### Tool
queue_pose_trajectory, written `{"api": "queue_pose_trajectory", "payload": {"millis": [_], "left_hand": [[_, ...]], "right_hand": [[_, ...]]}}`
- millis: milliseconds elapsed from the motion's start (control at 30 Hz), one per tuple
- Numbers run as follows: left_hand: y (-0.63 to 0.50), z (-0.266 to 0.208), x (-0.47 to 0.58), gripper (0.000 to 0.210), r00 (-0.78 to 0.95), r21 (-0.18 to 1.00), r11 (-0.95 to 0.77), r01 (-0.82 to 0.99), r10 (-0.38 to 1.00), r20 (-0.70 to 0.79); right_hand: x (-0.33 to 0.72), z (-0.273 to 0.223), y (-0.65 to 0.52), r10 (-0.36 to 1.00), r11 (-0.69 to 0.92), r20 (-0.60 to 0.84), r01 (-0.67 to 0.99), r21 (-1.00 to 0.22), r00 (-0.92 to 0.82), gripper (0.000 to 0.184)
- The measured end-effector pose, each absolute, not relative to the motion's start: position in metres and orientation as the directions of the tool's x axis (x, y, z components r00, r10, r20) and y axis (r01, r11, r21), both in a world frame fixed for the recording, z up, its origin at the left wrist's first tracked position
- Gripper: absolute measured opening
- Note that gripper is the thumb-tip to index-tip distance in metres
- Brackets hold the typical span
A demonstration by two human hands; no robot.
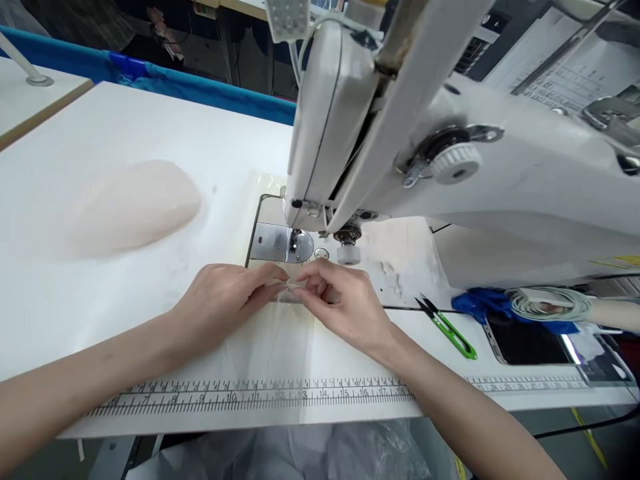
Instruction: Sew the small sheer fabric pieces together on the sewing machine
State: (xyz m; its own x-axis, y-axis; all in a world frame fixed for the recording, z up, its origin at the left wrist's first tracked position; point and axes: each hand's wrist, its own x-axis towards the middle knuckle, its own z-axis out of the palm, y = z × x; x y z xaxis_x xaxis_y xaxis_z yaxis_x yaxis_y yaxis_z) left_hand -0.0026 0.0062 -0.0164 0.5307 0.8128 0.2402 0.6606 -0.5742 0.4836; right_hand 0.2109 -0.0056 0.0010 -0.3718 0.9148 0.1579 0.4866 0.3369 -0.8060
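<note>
In front of the sewing machine's needle plate [273, 241], my left hand [225, 297] and my right hand [345, 303] meet with their fingertips almost touching. Both pinch a small, thin, pale strip [290, 285], mostly hidden by the fingers, so its exact kind does not show. The presser foot [295, 240] of the white sewing machine [330, 120] is just beyond my fingertips. Off to the left, a pale beige, rounded cup-shaped piece [145, 207] lies on the white table [100, 300], apart from both hands.
Green thread snips [450, 330] lie right of my right hand. Past them are a phone [530, 343], blue cloth [480, 303] and a coiled pale cord [547, 303]. A printed ruler [240, 397] runs along the front edge. Blue fabric [200, 77] borders the far edge.
</note>
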Motion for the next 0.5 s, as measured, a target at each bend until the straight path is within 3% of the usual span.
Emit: {"api": "queue_pose_trajectory", "payload": {"millis": [167, 500], "left_hand": [[0.0058, -0.0206, -0.0036, 0.027, 0.576, 0.379, -0.674, 0.635, 0.739, 0.349], [0.0049, -0.0244, -0.0040, 0.022, 0.573, 0.376, -0.695, 0.613, 0.719, 0.395]], "right_hand": [[0.2104, -0.0053, -0.0075, 0.891, 0.413, 0.230, 0.489, -0.768, -0.391, 0.008], [0.2095, -0.0060, -0.0092, 0.877, 0.432, 0.242, 0.462, -0.775, -0.414, 0.008]]}}
